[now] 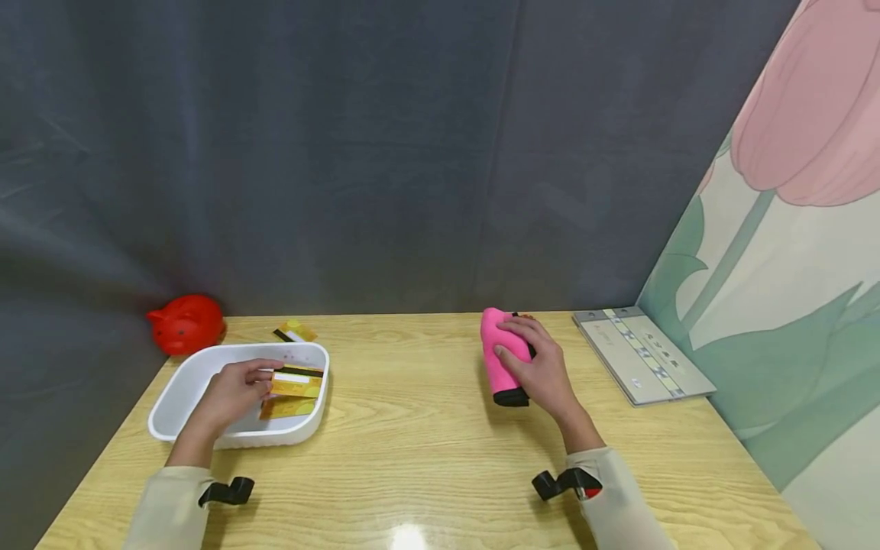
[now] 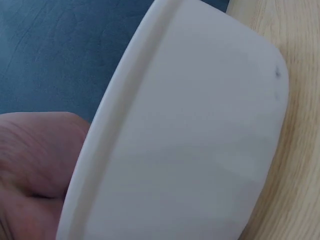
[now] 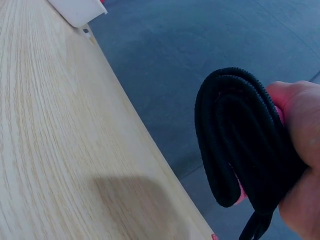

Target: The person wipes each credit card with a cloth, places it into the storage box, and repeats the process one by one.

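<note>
My left hand point(image 1: 230, 393) reaches over the near side of a white plastic basin point(image 1: 275, 438) and pinches a yellow bank card point(image 1: 292, 386) with a black stripe. Beneath that card, another yellow card point(image 1: 285, 410) lies in the basin. The left wrist view has the basin's outer wall point(image 2: 190, 120) in front, and the fingertips are hidden there. On the right, my right hand point(image 1: 539, 363) grips a rolled-up pink cloth bundle point(image 1: 500, 355) with black trim. Its folded black end point(image 3: 245, 140) and a thin loop face the right wrist camera, held above the tabletop.
A red piggy bank point(image 1: 189, 325) sits behind the basin at the left. Behind the basin's far rim lies a yellow card point(image 1: 299, 331). A flat grey booklet point(image 1: 642, 355) is at the back right, beside the flowered wall. A dark curtain point(image 1: 385, 168) borders the wooden table point(image 1: 406, 428).
</note>
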The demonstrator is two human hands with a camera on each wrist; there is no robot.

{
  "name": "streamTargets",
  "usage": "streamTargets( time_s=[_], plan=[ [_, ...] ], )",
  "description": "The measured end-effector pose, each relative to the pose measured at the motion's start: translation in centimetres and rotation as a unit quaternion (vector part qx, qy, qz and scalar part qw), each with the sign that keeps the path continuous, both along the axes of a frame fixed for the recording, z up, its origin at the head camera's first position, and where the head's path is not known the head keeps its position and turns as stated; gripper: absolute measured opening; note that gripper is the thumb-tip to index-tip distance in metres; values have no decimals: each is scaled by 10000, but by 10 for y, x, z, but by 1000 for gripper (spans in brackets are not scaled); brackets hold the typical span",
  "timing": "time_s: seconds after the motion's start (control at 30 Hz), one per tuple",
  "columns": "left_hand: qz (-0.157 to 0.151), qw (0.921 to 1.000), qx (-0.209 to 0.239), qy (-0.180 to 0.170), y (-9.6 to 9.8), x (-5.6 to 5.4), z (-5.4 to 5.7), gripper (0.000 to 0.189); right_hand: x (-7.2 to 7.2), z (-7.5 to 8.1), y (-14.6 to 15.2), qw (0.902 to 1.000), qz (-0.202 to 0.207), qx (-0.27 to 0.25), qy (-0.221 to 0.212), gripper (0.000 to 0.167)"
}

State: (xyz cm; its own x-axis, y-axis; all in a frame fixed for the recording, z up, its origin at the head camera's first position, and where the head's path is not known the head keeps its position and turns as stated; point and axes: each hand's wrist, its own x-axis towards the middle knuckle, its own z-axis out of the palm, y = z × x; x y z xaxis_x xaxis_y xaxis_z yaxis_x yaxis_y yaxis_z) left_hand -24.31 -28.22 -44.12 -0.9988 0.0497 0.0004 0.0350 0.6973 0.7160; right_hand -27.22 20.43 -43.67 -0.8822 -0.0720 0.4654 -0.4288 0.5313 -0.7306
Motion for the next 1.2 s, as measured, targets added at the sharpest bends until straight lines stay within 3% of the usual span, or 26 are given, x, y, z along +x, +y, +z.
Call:
streamTargets(
  time_s=[0.2, 0.47, 0.6, 0.77, 0.9, 1.0, 1.2],
  plan=[
    [48, 9988, -486, 58, -5, 0, 0, 35, 2, -1, 0, 10000, 30, -23, 38, 37],
    [45, 9976, -692, 74, -13, 6, -3, 32, 3, -5, 1, 9999, 35, -3, -139, 38],
    [-19, 9970, -756, 138, -17, 6, 1, 32, 0, -4, 7, 9997, 30, -64, -218, 39],
    [-270, 9983, -426, 301, -12, 7, 9, 33, -1, -5, 18, 9987, 87, 61, -489, 42],
    [-471, 9968, -86, 638, 3, 9, 21, 35, -3, -11, 32, 9971, 75, 337, -676, 44],
    [-443, 9954, -30, 851, 18, 10, 33, 35, -5, -22, 44, 9950, 49, 555, -835, 45],
    [-493, 9912, 30, 1228, 48, 5, 54, 33, -2, -41, 62, 9821, 162, 899, -1646, 51]
  ],
)
